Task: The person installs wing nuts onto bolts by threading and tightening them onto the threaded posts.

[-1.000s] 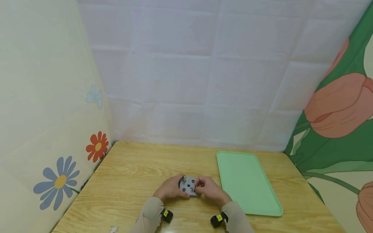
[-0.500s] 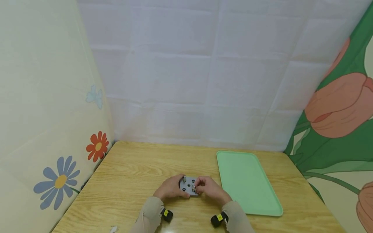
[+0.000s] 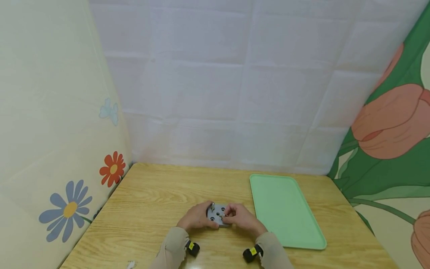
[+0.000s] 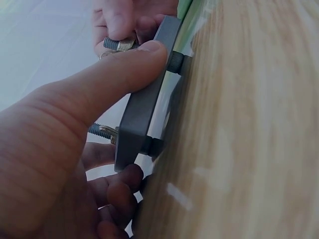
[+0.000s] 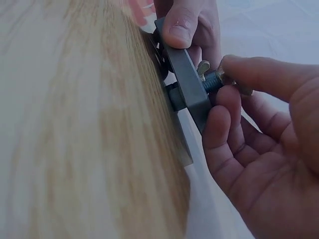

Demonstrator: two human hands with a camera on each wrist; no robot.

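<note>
A grey metal plate (image 3: 216,220) with several holes is held above the wooden table, its edge toward me in both wrist views. My left hand (image 3: 196,216) grips its left side, thumb on the near edge. At the plate's right part, my right hand (image 3: 243,218) pinches a wing nut (image 5: 203,67) on a threaded bolt (image 5: 213,82) that stands out of the top face. A second bolt (image 4: 93,129) carries another wing nut (image 4: 107,132) at the left side. Dark bolt heads (image 4: 175,62) show under the plate. My fingers partly hide the pinched wing nut.
A light green tray (image 3: 285,213) lies on the wooden table (image 3: 161,194), right of my hands. A small whitish scrap (image 3: 131,265) is at the front left edge. Printed cloths rise at both sides, a white one behind.
My right thumb and fingertips have shifted slightly around the wing nut, which has turned a little. The left hand and the plate look unmoved.
</note>
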